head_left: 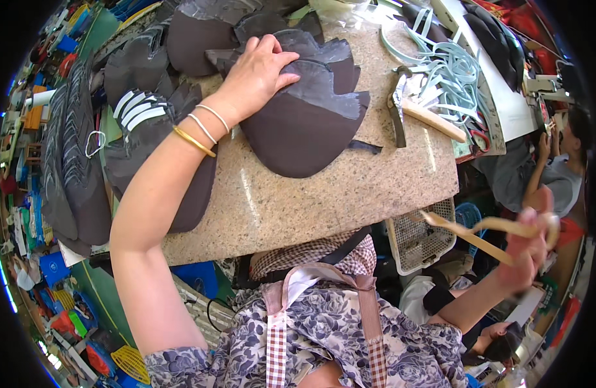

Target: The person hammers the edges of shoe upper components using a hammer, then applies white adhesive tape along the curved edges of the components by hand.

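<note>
My left hand (265, 70) lies over the upper edge of a dark brown rounded flat piece (301, 139), thumb and fingers apart, with bangles at the wrist. This piece has a grey, glossy upper band and rests near the middle of the stone-like tabletop (272, 210). More dark pieces (194, 42) lie overlapped behind and left of the hand. Off the table's right side, my right hand (528, 249) is closed around a long tan strip (466, 236). One end of the strip points toward the table and another part loops above the fingers. Motion blurs this hand.
A hammer (434, 121) lies at the table's right, beside tangled pale blue strips (453, 71) and red-handled scissors (481, 141). Rows of stacked dark pieces (75, 149) line the left. Below the right edge is a white basket (427, 242). Another person (566, 174) sits at far right.
</note>
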{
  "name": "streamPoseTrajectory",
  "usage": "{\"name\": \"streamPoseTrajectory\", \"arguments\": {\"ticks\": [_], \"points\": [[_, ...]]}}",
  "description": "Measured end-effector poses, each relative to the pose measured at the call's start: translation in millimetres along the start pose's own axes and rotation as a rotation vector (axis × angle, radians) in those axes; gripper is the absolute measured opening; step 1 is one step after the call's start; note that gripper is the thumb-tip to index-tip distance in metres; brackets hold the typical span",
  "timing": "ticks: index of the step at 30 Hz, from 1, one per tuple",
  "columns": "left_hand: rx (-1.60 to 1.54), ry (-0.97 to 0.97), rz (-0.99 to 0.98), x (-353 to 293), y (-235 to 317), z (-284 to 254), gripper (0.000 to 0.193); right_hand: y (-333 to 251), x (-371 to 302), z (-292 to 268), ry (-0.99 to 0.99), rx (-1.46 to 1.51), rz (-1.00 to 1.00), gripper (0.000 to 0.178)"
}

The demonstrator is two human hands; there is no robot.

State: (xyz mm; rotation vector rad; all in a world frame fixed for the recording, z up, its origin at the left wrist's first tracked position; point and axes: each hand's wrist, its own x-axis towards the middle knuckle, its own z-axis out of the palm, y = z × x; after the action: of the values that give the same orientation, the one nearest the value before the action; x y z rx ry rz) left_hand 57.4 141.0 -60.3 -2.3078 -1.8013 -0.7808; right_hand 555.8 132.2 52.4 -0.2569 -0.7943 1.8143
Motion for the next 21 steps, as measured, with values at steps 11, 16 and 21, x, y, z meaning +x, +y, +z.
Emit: {"name": "streamPoseTrajectory", "arguments": {"ticks": [11, 16, 21], "points": [[-1.224, -0.255, -0.494, -24.7, 105.1, -122.8, 0.05, 72.6, 46.6, 30.4, -0.429, 0.064, 0.225, 0.003], [-0.776, -0.366, -0.528, -92.7, 107.7, -93.1, 0.053, 157.4, 61.5, 96.4, -0.372, -0.947, 0.314, 0.016], [-0.876, -0.366, -0.613, -119.4, 108.4, -67.2, 0.056, 232.7, 74.3, 108.8, -0.785, -1.282, 0.511, 0.013]]}}
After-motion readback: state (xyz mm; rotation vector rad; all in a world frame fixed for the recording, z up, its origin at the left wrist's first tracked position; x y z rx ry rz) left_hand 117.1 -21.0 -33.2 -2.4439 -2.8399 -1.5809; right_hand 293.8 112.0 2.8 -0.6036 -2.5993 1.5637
